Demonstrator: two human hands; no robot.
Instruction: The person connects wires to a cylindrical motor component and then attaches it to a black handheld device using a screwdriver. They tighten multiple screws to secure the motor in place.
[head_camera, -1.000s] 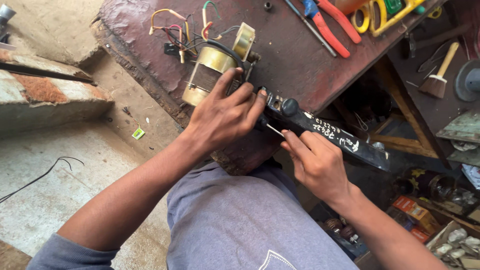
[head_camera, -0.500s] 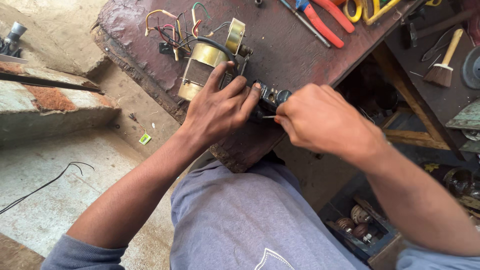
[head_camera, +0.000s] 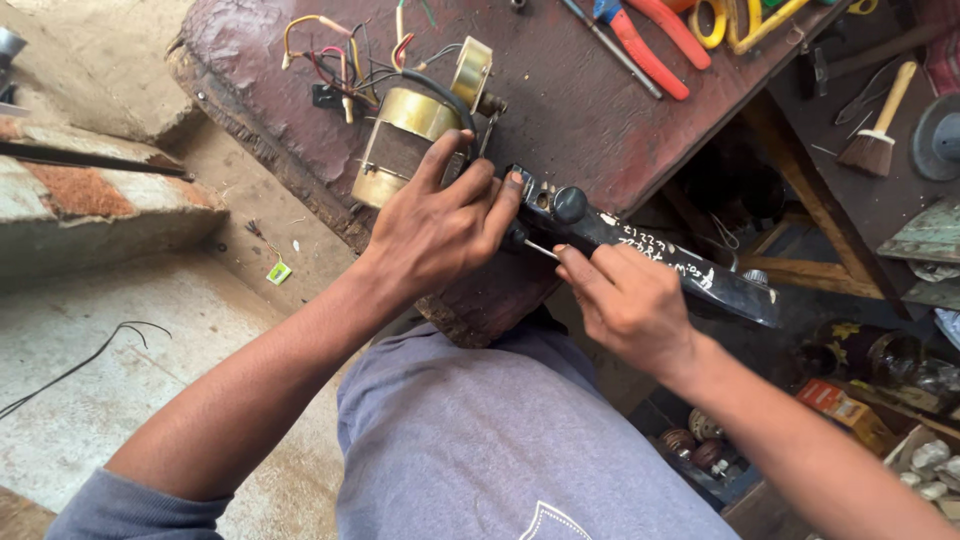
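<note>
My left hand (head_camera: 440, 225) presses down on a brass-coloured electric motor (head_camera: 400, 140) with coloured wires (head_camera: 335, 60), its fingers reaching onto the near end of a long black metal part (head_camera: 650, 250) with a round knob. My right hand (head_camera: 630, 300) holds a thin metal tool (head_camera: 540, 249), its tip set against the black part just under my left fingertips. Both pieces lie at the near edge of a worn reddish workbench (head_camera: 590, 110).
Red-and-blue pliers (head_camera: 640, 40), yellow-handled tools (head_camera: 745, 20) and a small brush (head_camera: 880, 125) lie further back on the bench. Concrete steps (head_camera: 90, 200) and a loose black wire (head_camera: 80, 360) are at the left. Boxes and small parts (head_camera: 860, 410) crowd the floor at the right.
My right hand has drawn back from over the black part toward me, uncovering it, and now holds the thin tool against it. My left hand has stayed on the motor.
</note>
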